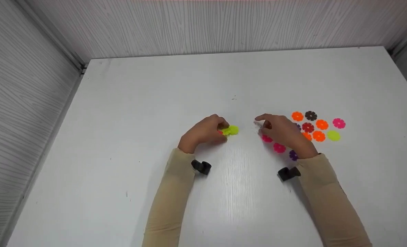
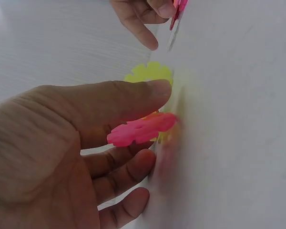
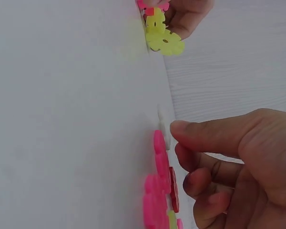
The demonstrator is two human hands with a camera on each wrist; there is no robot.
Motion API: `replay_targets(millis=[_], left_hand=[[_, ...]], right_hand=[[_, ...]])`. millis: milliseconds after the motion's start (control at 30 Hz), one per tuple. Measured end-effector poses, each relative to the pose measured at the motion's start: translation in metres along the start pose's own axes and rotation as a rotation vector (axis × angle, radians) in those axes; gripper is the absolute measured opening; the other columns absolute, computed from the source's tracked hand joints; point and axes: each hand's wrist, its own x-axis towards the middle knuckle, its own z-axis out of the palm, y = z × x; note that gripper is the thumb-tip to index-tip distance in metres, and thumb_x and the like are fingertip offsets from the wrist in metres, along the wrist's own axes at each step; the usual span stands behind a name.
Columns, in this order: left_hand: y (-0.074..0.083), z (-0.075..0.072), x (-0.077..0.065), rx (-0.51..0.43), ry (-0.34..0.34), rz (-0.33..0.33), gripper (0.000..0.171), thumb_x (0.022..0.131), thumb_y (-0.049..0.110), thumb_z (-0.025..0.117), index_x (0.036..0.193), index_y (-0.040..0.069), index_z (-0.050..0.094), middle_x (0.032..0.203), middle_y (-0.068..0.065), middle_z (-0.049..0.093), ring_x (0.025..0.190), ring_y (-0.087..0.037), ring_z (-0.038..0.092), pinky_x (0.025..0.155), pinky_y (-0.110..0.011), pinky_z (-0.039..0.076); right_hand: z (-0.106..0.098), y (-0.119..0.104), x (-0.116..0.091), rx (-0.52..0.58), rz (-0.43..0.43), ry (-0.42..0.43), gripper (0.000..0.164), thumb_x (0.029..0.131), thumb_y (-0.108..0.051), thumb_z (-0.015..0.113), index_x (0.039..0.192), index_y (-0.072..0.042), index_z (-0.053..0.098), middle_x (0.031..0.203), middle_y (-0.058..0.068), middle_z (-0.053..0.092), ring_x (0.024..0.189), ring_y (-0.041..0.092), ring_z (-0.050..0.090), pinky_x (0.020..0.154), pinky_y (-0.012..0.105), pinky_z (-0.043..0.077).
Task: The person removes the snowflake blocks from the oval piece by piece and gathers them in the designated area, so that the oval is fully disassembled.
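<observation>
My left hand (image 1: pixel 206 130) pinches a small cluster of joined, notched flower-shaped plastic discs just over the table. The cluster has a yellow disc (image 3: pixel 168 43) at its outer end, another yellow one set crosswise, and a pink disc (image 2: pixel 140 130) beside the thumb. An orange bit is partly hidden by the fingers. To the right, my right hand (image 1: pixel 280 130) hovers at the near-left edge of the loose discs, index finger stretched out and nothing between the fingers. Its thumb tip is close to a whitish disc (image 3: pixel 163 126) seen edge-on, with a pink disc (image 3: pixel 160 157) beside that.
Loose discs lie around and right of my right hand: orange discs (image 1: pixel 319 136), a black disc (image 1: pixel 311 115), a red disc (image 1: pixel 308 127), a yellow-green disc (image 1: pixel 334 135), a purple disc (image 1: pixel 293 155) and several pink ones. Wood-grain panels (image 1: pixel 203 27) border the white table (image 1: pixel 138 103).
</observation>
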Motion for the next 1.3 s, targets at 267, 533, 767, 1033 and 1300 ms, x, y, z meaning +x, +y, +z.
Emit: replay_targets(millis=[267, 533, 767, 1033, 1300], left_hand=[[0.002, -0.001, 0.001, 0.006, 0.002, -0.011, 0.039, 0.081, 0.013, 0.072, 0.118, 0.007, 0.063, 0.114, -0.006, 0.061, 0.103, -0.019, 0.053, 0.095, -0.033, 0.044], [0.01, 0.001, 0.001, -0.079, 0.034, 0.089, 0.039, 0.085, 0.017, 0.072, 0.12, 0.014, 0.054, 0.097, -0.008, 0.066, 0.069, -0.015, 0.056, 0.066, -0.024, 0.045], [0.017, 0.004, 0.001, -0.125, 0.05, 0.159, 0.04, 0.087, 0.023, 0.072, 0.121, 0.015, 0.055, 0.093, -0.006, 0.063, 0.066, -0.015, 0.057, 0.065, -0.023, 0.045], [0.02, 0.007, 0.0, -0.119, 0.068, 0.187, 0.038, 0.085, 0.024, 0.074, 0.12, 0.013, 0.061, 0.096, -0.005, 0.067, 0.078, -0.012, 0.057, 0.069, -0.022, 0.045], [0.021, 0.006, 0.0, -0.12, 0.086, 0.205, 0.04, 0.083, 0.025, 0.076, 0.118, 0.012, 0.063, 0.103, -0.006, 0.071, 0.085, -0.014, 0.064, 0.078, -0.024, 0.048]], right_hand=[[-0.005, -0.005, -0.003, 0.038, -0.026, 0.06, 0.035, 0.097, -0.018, 0.057, 0.131, -0.014, 0.058, 0.104, 0.012, 0.062, 0.079, 0.022, 0.052, 0.065, 0.027, 0.046], [-0.004, -0.019, -0.005, 0.095, -0.092, 0.1, 0.037, 0.097, -0.02, 0.058, 0.133, -0.013, 0.056, 0.105, 0.012, 0.064, 0.08, 0.022, 0.056, 0.066, 0.026, 0.049], [0.002, -0.025, -0.008, 0.112, -0.198, 0.089, 0.034, 0.095, -0.018, 0.061, 0.128, -0.01, 0.059, 0.098, 0.012, 0.067, 0.08, 0.022, 0.056, 0.065, 0.024, 0.048], [0.005, -0.027, -0.009, 0.141, -0.23, 0.096, 0.018, 0.093, -0.016, 0.064, 0.106, -0.006, 0.07, 0.09, 0.01, 0.067, 0.078, 0.02, 0.054, 0.063, 0.021, 0.045], [0.006, -0.027, -0.008, 0.121, -0.258, 0.179, 0.013, 0.091, -0.015, 0.067, 0.099, -0.007, 0.073, 0.09, 0.01, 0.072, 0.082, 0.021, 0.059, 0.073, 0.029, 0.048]])
